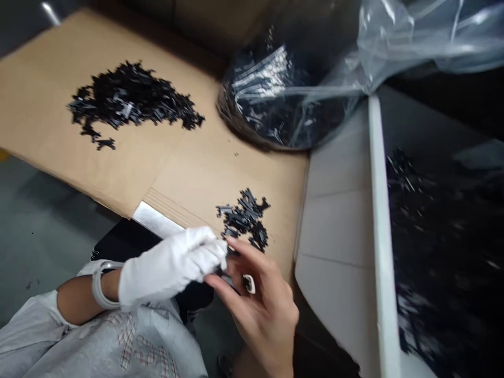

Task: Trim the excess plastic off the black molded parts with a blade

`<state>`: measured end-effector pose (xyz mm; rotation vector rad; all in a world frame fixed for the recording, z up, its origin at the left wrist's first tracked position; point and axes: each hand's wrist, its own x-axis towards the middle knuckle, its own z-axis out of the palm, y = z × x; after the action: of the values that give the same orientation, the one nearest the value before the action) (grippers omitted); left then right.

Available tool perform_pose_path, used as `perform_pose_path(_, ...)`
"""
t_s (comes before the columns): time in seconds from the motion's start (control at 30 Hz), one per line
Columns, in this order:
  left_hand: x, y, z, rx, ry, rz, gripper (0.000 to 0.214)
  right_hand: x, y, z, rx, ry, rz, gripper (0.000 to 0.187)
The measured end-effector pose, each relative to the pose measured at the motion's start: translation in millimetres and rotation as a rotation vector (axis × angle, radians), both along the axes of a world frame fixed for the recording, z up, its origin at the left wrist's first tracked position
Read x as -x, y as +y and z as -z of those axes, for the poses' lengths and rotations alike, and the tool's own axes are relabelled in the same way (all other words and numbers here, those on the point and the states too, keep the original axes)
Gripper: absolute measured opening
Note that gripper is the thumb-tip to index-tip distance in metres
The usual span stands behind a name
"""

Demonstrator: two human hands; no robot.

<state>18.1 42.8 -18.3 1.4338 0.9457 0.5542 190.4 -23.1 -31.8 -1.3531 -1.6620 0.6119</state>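
My left hand (pixel 173 265), in a white glove, has its fingers curled closed. Its fingertips meet my right hand (pixel 262 294), which is bare, with thumb and forefinger bent toward the glove. Between the two hands is a small black plastic part (pixel 221 271), mostly hidden by fingers and blurred. Something white (pixel 249 284) shows inside my right hand's fingers; what it is I cannot tell. Just beyond the hands lies a small heap of black plastic parts (pixel 242 218) on the cardboard-covered table (pixel 181 168).
A bigger pile of similar black parts (pixel 129 97) lies at the far left of the table. A clear plastic bag (pixel 283 100) full of dark parts stands at the back. To the right, a pale-walled bin (pixel 380 220) holds more dark pieces.
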Motion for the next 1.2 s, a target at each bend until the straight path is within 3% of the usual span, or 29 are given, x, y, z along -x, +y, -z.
perform_pose_path(0.1,-5.4,5.5,4.5,0.122,-0.038,0.059,0.033,-9.0,7.2,1.1,-0.049,-0.137,0.036,0.022)
perform_pose_path(0.17,5.3,15.0,9.8,0.077,0.058,0.016,0.031,-19.2,13.8,5.5,-0.039,-0.209,0.069,0.022)
perform_pose_path(0.27,45.2,41.8,16.1,-0.246,0.453,-0.279,0.037,-38.9,24.6,17.6,0.039,-0.313,0.172,0.036)
perform_pose_path(0.33,80.1,65.0,17.8,-0.451,0.878,-0.447,0.046,-51.7,30.9,27.4,0.123,-0.373,0.258,0.049)
perform_pose_path(0.4,111.8,85.7,17.0,-0.479,1.229,-0.498,0.053,-61.3,35.5,36.4,0.219,-0.438,0.315,0.056)
perform_pose_path(0.47,134.0,99.6,14.8,-0.465,1.354,-0.431,0.05,-67.2,38.0,43.6,0.267,-0.48,0.347,0.058)
perform_pose_path(0.6,148.7,111.0,9.6,-0.447,1.278,-0.311,0.04,-72.5,36.4,48.2,0.192,-0.449,0.343,0.057)
perform_pose_path(0.77,139.0,109.9,0.4,-0.459,1.171,-0.213,0.021,-58.3,25.7,28.5,0.135,-0.328,0.353,0.055)
perform_pose_path(0.87,116.4,89.1,-6.0,-0.443,1.015,-0.09,0.023,-27.0,22.7,12.1,0.206,-0.11,0.221,0.034)
perform_pose_path(1.03,54.6,34.6,-12.3,-0.347,0.619,0.038,0.023,25.7,33.2,0.3,0.265,0.269,0.003,0.025)
perform_pose_path(1.13,28.3,14.0,-12.2,-0.318,0.476,-0.012,0.017,31.8,36.9,3.0,0.283,0.381,-0.018,0.021)
perform_pose_path(1.2,22.7,8.7,-8.7,-0.248,0.337,-0.068,0.019,27.6,35.0,5.3,0.3,0.447,-0.003,0.029)
